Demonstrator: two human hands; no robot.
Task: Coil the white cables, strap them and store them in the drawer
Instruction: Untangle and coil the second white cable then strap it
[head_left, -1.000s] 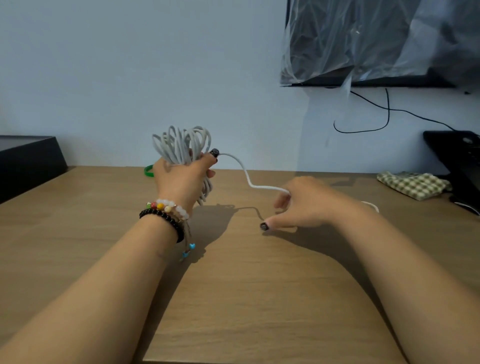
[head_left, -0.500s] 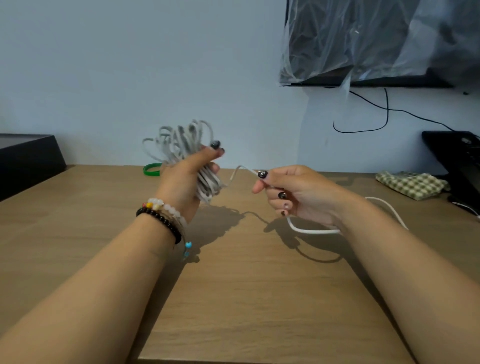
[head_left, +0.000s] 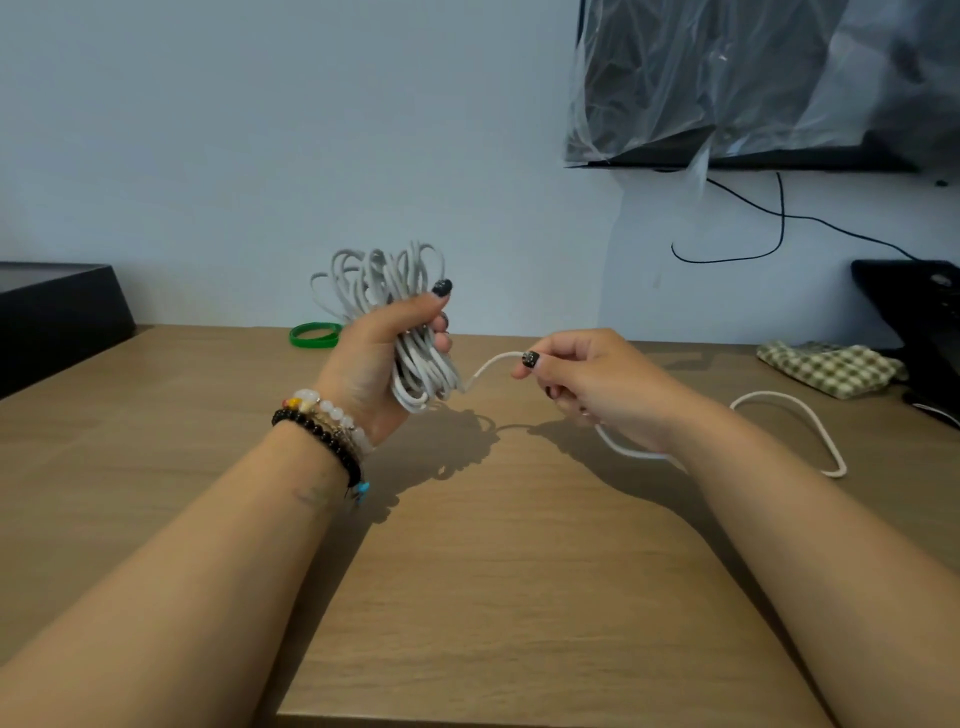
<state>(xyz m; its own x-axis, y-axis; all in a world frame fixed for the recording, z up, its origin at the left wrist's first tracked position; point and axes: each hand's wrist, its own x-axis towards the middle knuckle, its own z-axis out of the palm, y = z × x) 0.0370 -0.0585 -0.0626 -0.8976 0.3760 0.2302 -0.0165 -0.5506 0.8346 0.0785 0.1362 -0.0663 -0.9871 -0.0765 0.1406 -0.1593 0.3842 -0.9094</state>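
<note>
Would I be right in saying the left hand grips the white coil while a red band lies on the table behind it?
Not quite: the head view shows the band is green, not red. The left hand does grip the white coil, with the band on the table behind it.

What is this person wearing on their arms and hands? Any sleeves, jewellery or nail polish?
No sleeves show: both forearms are bare up to the picture's edge. At the wrist of the left hand sit bead bracelets: one of black beads, one of pale whitish beads with a few coloured ones, and a small turquoise charm hanging below. The right hand shows no jewellery. The nails on both hands are painted dark, nearly black.
</note>
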